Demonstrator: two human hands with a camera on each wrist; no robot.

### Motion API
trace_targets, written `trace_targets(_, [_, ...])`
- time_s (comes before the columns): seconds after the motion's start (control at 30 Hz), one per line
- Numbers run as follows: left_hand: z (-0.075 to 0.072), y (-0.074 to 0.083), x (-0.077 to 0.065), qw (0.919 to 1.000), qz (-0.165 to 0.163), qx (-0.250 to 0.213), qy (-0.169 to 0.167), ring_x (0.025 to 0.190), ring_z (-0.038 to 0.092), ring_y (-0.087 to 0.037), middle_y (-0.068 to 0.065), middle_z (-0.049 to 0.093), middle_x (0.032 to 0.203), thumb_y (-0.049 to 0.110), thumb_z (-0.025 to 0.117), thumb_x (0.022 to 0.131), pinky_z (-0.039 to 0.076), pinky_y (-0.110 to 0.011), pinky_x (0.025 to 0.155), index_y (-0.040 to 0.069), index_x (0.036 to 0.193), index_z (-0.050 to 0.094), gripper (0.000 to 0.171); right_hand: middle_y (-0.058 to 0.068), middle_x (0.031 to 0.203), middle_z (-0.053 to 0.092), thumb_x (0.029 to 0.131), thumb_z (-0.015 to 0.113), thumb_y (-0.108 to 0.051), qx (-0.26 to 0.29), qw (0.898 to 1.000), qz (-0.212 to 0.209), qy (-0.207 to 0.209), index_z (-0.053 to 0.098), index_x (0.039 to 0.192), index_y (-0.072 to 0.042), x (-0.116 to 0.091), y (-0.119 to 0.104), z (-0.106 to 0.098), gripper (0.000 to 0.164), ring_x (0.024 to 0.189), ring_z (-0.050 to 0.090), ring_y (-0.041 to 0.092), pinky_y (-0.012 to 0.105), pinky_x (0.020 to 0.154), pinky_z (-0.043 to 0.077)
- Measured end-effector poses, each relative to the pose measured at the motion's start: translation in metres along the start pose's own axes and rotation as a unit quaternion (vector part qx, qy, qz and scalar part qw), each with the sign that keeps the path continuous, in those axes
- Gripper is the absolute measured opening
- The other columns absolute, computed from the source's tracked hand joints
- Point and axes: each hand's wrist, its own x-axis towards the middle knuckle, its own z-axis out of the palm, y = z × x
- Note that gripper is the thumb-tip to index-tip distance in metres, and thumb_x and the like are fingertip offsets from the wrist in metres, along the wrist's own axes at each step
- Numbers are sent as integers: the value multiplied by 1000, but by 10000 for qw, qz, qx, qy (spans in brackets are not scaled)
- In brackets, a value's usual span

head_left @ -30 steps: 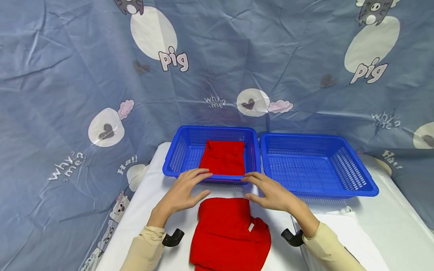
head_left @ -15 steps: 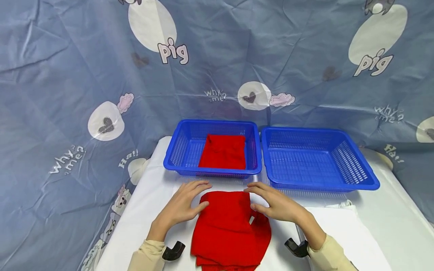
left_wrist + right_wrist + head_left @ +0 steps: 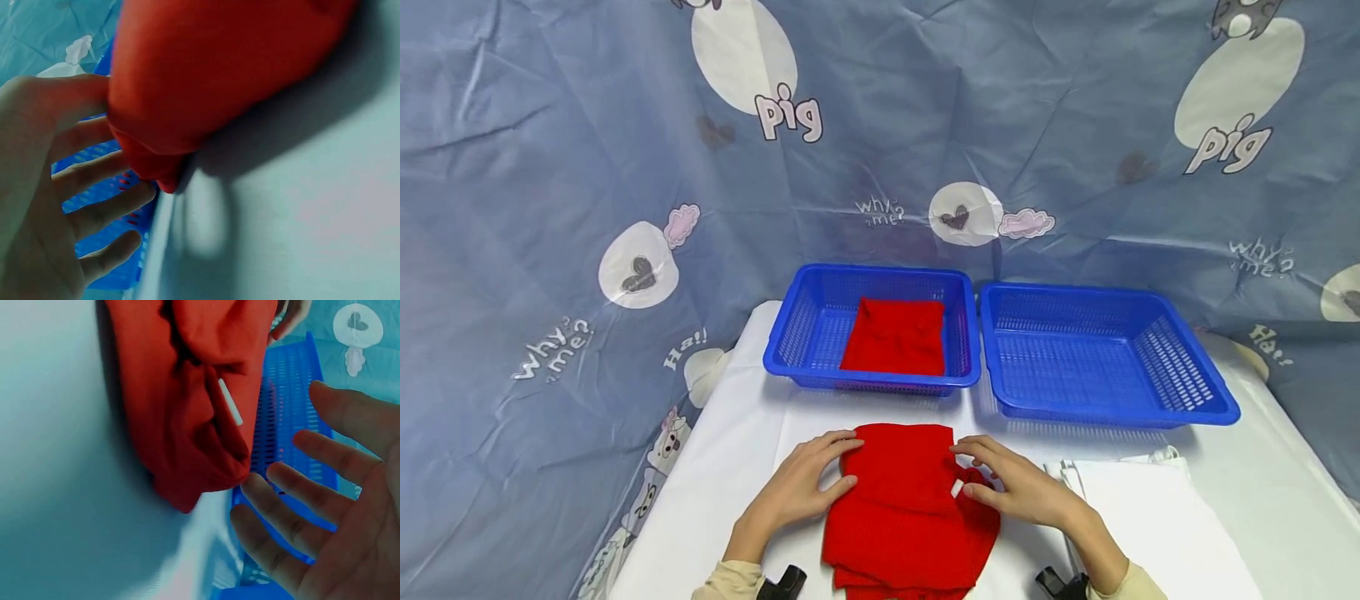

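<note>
A folded red garment with a small white tag lies on the white table in the head view. My left hand is at its left edge; in the left wrist view the thumb and fingers are spread, some meeting the cloth's edge. Over the garment's bunched right side hovers my right hand. Its fingers are spread and slightly bent in the right wrist view, beside the cloth and gripping nothing. Another folded red cloth lies inside the left blue basket.
A second blue basket stands to the right of the first, with nothing seen in it. Folded white cloth lies right of my right hand. Behind the table hangs a blue printed curtain.
Both hands have drawn back from the left basket's front rim to the sides of the red garment on the table. The head view has shifted slightly.
</note>
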Motion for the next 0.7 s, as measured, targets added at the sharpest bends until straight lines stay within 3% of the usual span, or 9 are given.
trace_targets(0.33, [11,3,-12,9977,-291,-488,-357,127,37,-12,8,30,142,45,49,86,40,-37,96,31,133,37,51,-1,133,41,85,55,-39,-247,9996,8,160,40,132,-17,-13,4,17,54,121,41,15,37,95,40])
trace_targets(0.53, [15,1,-9,9974,-135,-658,-249,127,36,-11,6,31,141,41,50,87,38,-37,98,29,129,43,45,-9,134,39,80,59,-46,-244,9991,248,252,37,134,-26,-9,2,30,61,124,39,11,40,97,39])
trace_targets(0.7, [18,1,-5,9963,-87,-829,-196,127,36,-11,6,33,140,40,53,86,38,-37,99,28,127,45,44,-4,137,36,78,58,-51,-199,9989,335,241,32,136,-29,-7,-2,38,67,123,40,14,43,94,41])
